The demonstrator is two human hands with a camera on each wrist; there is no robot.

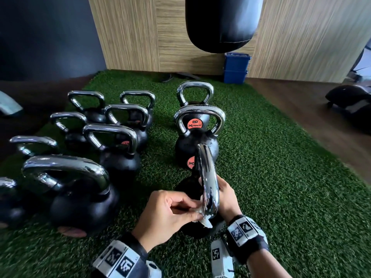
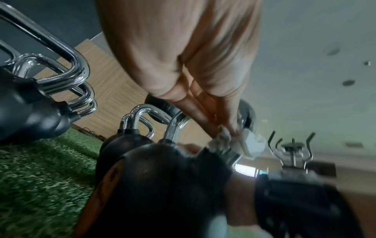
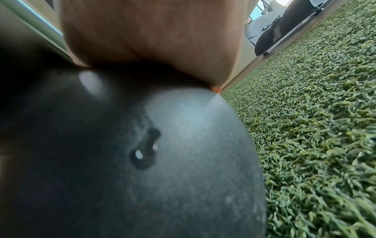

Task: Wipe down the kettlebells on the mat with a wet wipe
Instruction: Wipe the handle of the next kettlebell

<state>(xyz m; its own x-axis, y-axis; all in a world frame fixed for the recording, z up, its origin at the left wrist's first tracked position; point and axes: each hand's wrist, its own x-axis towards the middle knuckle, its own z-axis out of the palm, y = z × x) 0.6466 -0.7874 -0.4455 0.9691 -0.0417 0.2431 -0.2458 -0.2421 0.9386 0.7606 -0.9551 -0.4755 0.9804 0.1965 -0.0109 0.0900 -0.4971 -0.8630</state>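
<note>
**Inspector:** Position of the item under work?

**Assistant:** The nearest kettlebell [image 1: 207, 183] stands on the green mat [image 1: 281, 177], close to the mat's near edge, its chrome handle turned edge-on to the head camera. Two more kettlebells [image 1: 197, 135] stand in line behind it, toward the far edge.

**Inspector:** Left hand?

**Assistant:** The left hand [image 1: 170, 213] has its fingers curled, pinching a crumpled white wet wipe [image 1: 204, 218] against the lower near part of the handle. The left wrist view confirms the fingertips [image 2: 225, 127] bunched on the wipe, though it is blurred.

**Inspector:** Right hand?

**Assistant:** The right hand [image 1: 225, 194] lies against the far side of the handle, on the black body. Its fingers are mostly hidden behind the chrome; whether they clasp it, I cannot tell. The right wrist view shows only the palm resting on the black ball.

**Inspector:** Surroundings?

**Assistant:** Two rows of kettlebells [image 1: 112, 145] fill the mat's left side. A black punching bag [image 1: 222, 23] hangs beyond the far edge, with a blue bin [image 1: 235, 68] below it against the wooden wall.
</note>
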